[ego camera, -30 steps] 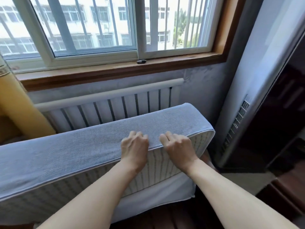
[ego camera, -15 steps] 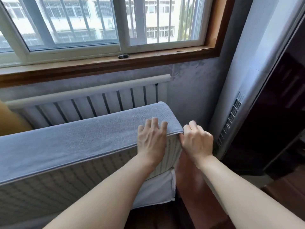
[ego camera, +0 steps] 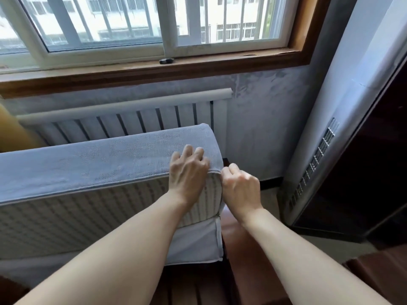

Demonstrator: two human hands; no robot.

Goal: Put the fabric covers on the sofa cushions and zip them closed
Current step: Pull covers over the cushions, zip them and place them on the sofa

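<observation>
Daylight comes through the barred window [ego camera: 141, 20] ahead of me, with its brown wooden sill [ego camera: 154, 73] running below and a small dark object [ego camera: 166, 60] lying on it. At the far left a yellow shape [ego camera: 13, 133] leans by the wall. Under the sill stands the white radiator [ego camera: 123, 122], and just in front of it the cushion [ego camera: 88, 219] stands on its long edge, blocking the radiator's lower part. Its blue-grey cover [ego camera: 92, 168] wraps the top face; the near face shows striped fabric, with a white band [ego camera: 193, 243] below it. My left hand [ego camera: 187, 172] lies over the cushion's top right corner, fingers curled onto the cover and pressing it. My right hand [ego camera: 240, 188] sits just beside it at the corner's edge, fingers clenched, pinching the cover's seam there. Brown wood [ego camera: 240, 256] shows beneath my right forearm. To the right rises a tall white unit [ego camera: 343, 119] with a vent grille, and beyond it a dark cabinet [ego camera: 374, 172].
</observation>
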